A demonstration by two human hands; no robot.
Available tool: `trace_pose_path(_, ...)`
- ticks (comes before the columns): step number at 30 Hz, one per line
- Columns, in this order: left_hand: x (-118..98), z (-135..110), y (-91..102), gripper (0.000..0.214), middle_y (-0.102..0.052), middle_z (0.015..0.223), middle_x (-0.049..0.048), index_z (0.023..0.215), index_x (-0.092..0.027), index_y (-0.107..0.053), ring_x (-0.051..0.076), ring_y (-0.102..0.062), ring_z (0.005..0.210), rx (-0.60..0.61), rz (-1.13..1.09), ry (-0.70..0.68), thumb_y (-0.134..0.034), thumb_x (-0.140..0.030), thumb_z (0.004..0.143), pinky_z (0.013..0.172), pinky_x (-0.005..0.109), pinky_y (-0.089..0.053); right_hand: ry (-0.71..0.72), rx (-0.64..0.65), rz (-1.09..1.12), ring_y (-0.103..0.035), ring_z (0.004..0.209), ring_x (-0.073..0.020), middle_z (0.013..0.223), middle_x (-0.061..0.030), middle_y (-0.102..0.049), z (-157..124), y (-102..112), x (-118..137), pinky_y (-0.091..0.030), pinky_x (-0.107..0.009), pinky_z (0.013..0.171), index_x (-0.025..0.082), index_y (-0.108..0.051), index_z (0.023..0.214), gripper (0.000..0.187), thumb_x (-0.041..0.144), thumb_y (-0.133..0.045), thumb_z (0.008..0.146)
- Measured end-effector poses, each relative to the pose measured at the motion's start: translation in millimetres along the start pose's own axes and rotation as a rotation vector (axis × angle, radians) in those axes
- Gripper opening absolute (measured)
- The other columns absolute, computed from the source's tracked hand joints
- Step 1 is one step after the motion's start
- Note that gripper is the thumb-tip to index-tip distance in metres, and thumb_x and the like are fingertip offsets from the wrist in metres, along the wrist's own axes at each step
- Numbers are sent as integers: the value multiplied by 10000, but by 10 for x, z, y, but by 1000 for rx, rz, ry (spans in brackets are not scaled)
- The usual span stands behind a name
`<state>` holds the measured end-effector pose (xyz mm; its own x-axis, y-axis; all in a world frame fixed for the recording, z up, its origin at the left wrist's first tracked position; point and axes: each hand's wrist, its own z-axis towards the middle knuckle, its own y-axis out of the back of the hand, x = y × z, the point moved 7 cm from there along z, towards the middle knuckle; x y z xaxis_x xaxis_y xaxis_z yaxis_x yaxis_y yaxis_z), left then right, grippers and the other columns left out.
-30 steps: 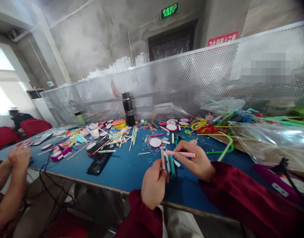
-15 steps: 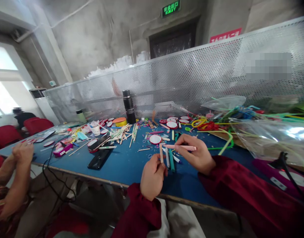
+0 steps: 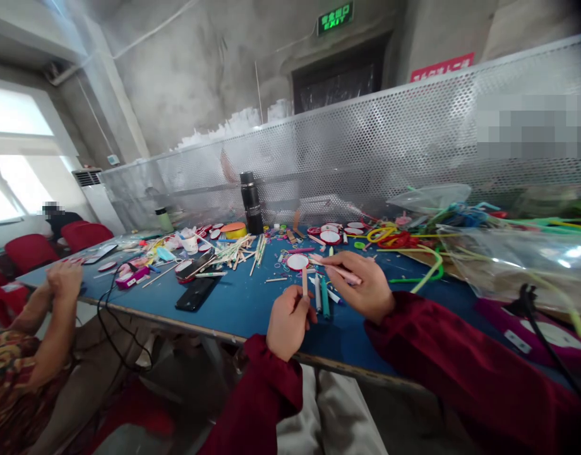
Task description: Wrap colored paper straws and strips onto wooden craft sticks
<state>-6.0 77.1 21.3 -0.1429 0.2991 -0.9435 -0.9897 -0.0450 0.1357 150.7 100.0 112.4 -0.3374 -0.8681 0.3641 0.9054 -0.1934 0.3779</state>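
Note:
My left hand [image 3: 287,321] is closed on a flat wooden craft stick [image 3: 305,282], which points up from between thumb and fingers. My right hand [image 3: 366,287] grips a pink marker [image 3: 349,276]; its tip end points left, close to the stick's upper end. Whether the tip touches the wood I cannot tell. Below the right hand lie a grey-white marker [image 3: 317,296], a teal marker [image 3: 325,299] and a white marker with a dark purple end [image 3: 336,297]. Just beyond the stick sits a white disc with a red rim [image 3: 298,262].
Bundled sticks [image 3: 233,251], a black phone [image 3: 196,292] and a black bottle [image 3: 251,203] stand or lie to the left. Coloured tubes [image 3: 399,239] and a clear plastic bag [image 3: 513,262] crowd the right. Another person's clasped hands [image 3: 65,278] rest at the far left.
Both hands have moved slightly away from me and a little left, still holding the craft stick and the marker. The view has shifted slightly.

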Motion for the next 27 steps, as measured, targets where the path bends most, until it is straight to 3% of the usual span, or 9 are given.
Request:
trace_pose_path(6, 11, 4, 6, 195, -625, 588, -35, 977, -177, -587, 93, -466, 426, -9, 2, 0, -496, -349, 959, 451, 201, -331, -61, -3, 57, -601, 600, -162, 715, -16, -677, -50, 15, 22, -481, -299, 581, 223, -638, 872, 147, 356, -611, 929)
trace_pose_path(13, -9, -7, 4, 188, -627, 595, -36, 971, -184, -595, 97, -479, 435, -8, 41, -19, -477, -330, 969, 459, 207, -336, -70, 65, 98, -599, 628, -167, 715, -26, -667, -51, -54, 4, -470, -299, 590, 224, -642, 799, 270, 444, -591, 948)
trace_pose_path(27, -7, -16, 10, 164, -626, 601, -28, 984, -181, -600, 100, -477, 445, -16, 38, -22, -482, -295, 976, 468, 211, -349, -66, 122, 131, -599, 654, -168, 742, -24, -667, -35, -73, 12, -467, -296, 607, 223, -661, 837, 239, 424, -600, 952)
